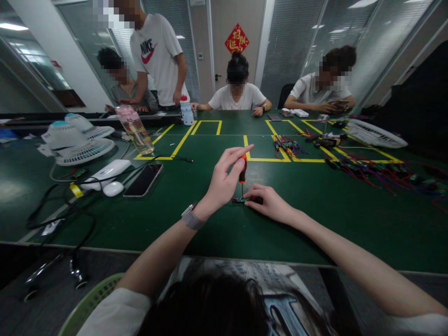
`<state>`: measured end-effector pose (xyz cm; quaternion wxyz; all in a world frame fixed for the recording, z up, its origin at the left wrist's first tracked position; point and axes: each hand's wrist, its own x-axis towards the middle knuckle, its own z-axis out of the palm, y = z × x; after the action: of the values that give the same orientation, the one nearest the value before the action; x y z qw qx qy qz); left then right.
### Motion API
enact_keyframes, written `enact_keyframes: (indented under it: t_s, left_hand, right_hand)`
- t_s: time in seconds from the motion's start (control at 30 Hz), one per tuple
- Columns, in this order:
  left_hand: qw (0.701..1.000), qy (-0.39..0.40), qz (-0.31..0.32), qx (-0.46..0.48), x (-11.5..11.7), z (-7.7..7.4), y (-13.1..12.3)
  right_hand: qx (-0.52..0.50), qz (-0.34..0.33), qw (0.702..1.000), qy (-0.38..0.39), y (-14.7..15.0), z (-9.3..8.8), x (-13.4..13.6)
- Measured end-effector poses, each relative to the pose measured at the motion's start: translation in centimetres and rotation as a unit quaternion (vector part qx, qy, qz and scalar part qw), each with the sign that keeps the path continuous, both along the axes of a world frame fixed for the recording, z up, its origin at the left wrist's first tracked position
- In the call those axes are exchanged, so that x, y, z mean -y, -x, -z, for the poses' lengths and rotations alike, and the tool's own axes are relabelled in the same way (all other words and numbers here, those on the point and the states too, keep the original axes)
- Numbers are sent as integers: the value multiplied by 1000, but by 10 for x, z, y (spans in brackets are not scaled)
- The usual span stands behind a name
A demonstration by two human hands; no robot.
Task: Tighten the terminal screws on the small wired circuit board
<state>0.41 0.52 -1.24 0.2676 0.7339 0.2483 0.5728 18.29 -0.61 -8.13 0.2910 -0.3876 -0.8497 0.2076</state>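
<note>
My left hand (pixel 226 179) is closed around the handle of an orange and black screwdriver (pixel 242 175), its index finger stretched out past the handle. The screwdriver stands upright, its thin shaft pointing down at a small green circuit board (pixel 239 200) on the table. My right hand (pixel 269 201) pinches the right side of that board and presses it to the tabletop. Whether the tip sits in a screw is too small to tell. Part of the board is hidden behind the right fingers.
A phone (pixel 143 180), a white mouse (pixel 113 188), cables and white fans (pixel 82 151) lie on the left of the green table (pixel 196 233). A clear bottle (pixel 136 130) stands behind. Wired circuit boards (pixel 378 172) are heaped at right. Several people sit or stand across the table.
</note>
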Motion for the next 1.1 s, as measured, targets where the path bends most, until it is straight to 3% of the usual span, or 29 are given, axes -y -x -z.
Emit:
enact_keyframes:
  t_s: [0.1,0.3,0.47,0.53,0.67,0.73,0.87,1.1]
  left_hand:
    - [997,40,67,19,1,0,-1]
    - [997,-50,-61,-28,4,1,-2]
    - [1000,-7,21,-1,2,3,-2]
    - [1000,-8,4,7,2,3,-2]
    - [995,-53,-88,-5,2,2,-1]
    - [995,-52,-80,-5,2,1,-1]
    - [1000,-13,10,19,2,3,-2]
    - [998,-21,-53,-3,3,2,0]
  right_hand:
    - [-2,-1,1000,-2,0,1,0]
    - [1,3,1000,-1,0,1,0]
    - [0,1,1000,0,0,-1,0]
    - [3,2,1000,1,0,-1,1]
    - [7,4,1000,6,0,-1,1]
    - [8,4,1000,3,0,-1,1]
    - [15,5,1000,-2,1,-2,1]
    - [17,8,1000,-6,0,-2,1]
